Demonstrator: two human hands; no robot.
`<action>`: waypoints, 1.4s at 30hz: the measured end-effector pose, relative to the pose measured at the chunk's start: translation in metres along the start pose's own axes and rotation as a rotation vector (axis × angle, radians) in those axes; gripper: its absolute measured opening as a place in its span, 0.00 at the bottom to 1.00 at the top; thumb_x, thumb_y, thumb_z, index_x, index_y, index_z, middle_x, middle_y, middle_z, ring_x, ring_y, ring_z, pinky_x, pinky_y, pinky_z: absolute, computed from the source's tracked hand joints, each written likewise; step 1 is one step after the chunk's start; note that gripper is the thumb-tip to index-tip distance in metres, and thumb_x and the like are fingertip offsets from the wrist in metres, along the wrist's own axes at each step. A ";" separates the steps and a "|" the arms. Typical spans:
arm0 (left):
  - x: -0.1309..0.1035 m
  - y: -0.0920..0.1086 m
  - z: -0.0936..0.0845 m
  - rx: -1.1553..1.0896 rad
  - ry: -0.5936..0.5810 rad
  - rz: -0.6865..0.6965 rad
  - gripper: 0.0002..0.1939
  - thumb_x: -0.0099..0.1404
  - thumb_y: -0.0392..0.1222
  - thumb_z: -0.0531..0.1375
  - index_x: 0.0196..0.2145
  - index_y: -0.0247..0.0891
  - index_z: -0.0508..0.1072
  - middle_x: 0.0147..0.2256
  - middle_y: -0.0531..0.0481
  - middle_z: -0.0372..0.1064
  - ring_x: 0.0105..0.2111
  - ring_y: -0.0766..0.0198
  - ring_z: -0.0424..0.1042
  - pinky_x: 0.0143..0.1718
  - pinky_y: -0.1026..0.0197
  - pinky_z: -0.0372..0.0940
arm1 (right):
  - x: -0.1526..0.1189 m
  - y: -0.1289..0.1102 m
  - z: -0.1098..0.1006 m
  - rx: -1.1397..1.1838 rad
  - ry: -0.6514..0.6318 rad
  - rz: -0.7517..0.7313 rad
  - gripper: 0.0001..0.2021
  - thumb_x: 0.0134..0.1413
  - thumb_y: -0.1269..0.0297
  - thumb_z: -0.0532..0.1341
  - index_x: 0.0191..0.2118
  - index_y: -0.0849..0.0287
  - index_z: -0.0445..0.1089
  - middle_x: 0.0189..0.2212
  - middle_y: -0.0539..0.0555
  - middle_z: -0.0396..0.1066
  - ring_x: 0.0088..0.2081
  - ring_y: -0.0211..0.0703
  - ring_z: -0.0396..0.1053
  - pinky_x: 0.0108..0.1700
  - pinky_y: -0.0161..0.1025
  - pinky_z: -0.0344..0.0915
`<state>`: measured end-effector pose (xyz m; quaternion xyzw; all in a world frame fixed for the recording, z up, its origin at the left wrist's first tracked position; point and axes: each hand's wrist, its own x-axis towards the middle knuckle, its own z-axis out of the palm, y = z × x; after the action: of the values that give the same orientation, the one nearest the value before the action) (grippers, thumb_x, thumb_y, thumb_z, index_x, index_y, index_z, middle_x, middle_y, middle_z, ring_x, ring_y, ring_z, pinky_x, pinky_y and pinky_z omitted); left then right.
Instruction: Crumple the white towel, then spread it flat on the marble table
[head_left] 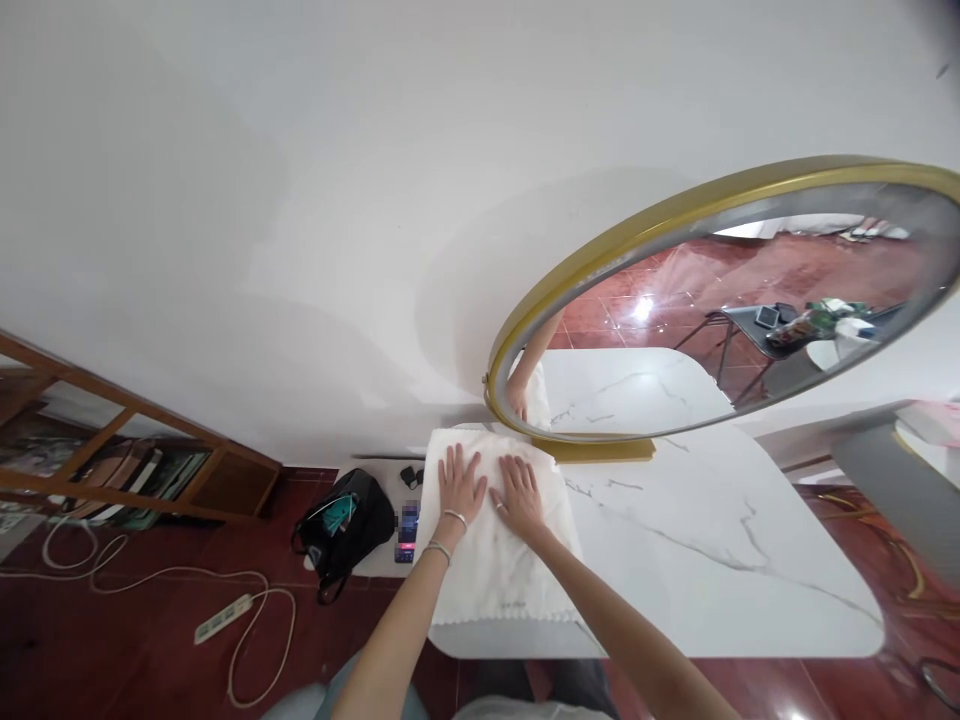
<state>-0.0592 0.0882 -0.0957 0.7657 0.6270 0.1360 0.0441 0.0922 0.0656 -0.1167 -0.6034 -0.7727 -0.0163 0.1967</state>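
Observation:
A white cloth (pixel 517 580) with scalloped edges lies spread over the left end of the white marble-patterned table (pixel 720 540). My left hand (pixel 459 485) rests flat on its upper left part, fingers spread, with bracelets at the wrist. Just to the right, my right hand (pixel 520 495) lies palm down on the same cloth, fingers apart and a ring on one of them. The two hands do not touch, and neither grips anything. Behind the cloth, the gold base (pixel 600 451) of a mirror stands on the table.
A large gold-framed mirror (pixel 675 330) leans over the table's back. Left of the table are a black bag (pixel 367 515) and a phone (pixel 406 530) on a light surface. A power strip (pixel 223 619) with cable lies on the red floor near a wooden shelf (pixel 232 480).

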 end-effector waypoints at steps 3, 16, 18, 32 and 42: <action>0.028 0.001 0.002 -0.014 -0.079 0.061 0.23 0.69 0.42 0.45 0.59 0.38 0.61 0.66 0.44 0.40 0.66 0.51 0.38 0.62 0.33 0.33 | 0.031 0.005 0.012 0.008 0.019 0.076 0.28 0.64 0.57 0.45 0.65 0.66 0.48 0.59 0.64 0.58 0.62 0.55 0.50 0.61 0.53 0.46; 0.064 -0.008 0.001 0.000 -0.099 -0.072 0.27 0.68 0.39 0.44 0.64 0.48 0.53 0.66 0.48 0.42 0.66 0.54 0.41 0.62 0.34 0.33 | 0.089 0.007 0.024 -0.008 -0.197 0.046 0.27 0.65 0.57 0.43 0.67 0.55 0.45 0.65 0.57 0.50 0.63 0.56 0.49 0.60 0.53 0.45; 0.056 -0.013 -0.004 0.016 -0.092 -0.114 0.26 0.68 0.40 0.44 0.63 0.48 0.53 0.66 0.48 0.42 0.66 0.54 0.41 0.62 0.34 0.36 | 0.088 -0.001 0.022 -0.001 -0.195 -0.004 0.26 0.65 0.57 0.44 0.66 0.54 0.46 0.66 0.56 0.46 0.64 0.55 0.46 0.61 0.53 0.43; -0.100 0.013 -0.012 0.078 0.165 -0.222 0.26 0.69 0.42 0.46 0.64 0.51 0.50 0.66 0.48 0.45 0.66 0.47 0.41 0.60 0.36 0.45 | -0.069 -0.031 -0.046 0.121 -0.201 -0.307 0.29 0.63 0.58 0.48 0.67 0.53 0.41 0.67 0.54 0.41 0.67 0.53 0.39 0.64 0.56 0.42; -0.053 0.019 -0.010 0.056 0.019 -0.103 0.26 0.67 0.41 0.47 0.63 0.49 0.55 0.66 0.48 0.43 0.66 0.47 0.36 0.62 0.35 0.37 | -0.096 -0.016 -0.055 0.062 -0.201 -0.143 0.31 0.62 0.56 0.50 0.67 0.50 0.38 0.67 0.53 0.39 0.67 0.53 0.38 0.64 0.56 0.39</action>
<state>-0.0529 0.0321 -0.0900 0.7320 0.6696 0.1234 0.0238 0.1120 -0.0421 -0.0935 -0.5389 -0.8296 0.0542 0.1354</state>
